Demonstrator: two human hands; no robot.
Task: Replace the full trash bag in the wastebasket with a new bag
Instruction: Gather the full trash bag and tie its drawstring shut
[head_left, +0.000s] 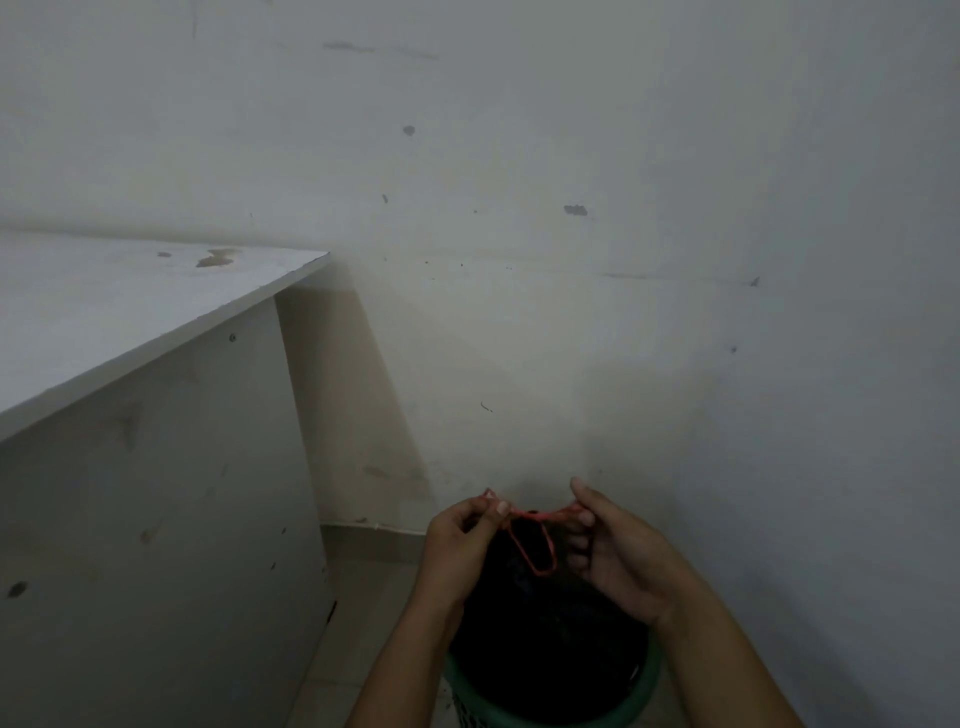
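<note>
A black trash bag (540, 639) fills the green wastebasket (636, 699) at the bottom of the view. Its top is gathered, and a red drawstring (535, 545) runs across it with a loop hanging down in front. My left hand (457, 540) pinches the left end of the drawstring between thumb and fingers. My right hand (618, 551) pinches the right end. The string is stretched taut between both hands above the bag. The basket's lower part is cut off by the frame edge.
A white desk (119, 312) with a side panel (156, 519) stands close on the left. A scuffed white wall (571, 260) is right behind the basket and wraps around on the right. A strip of tiled floor (363, 597) lies between desk and basket.
</note>
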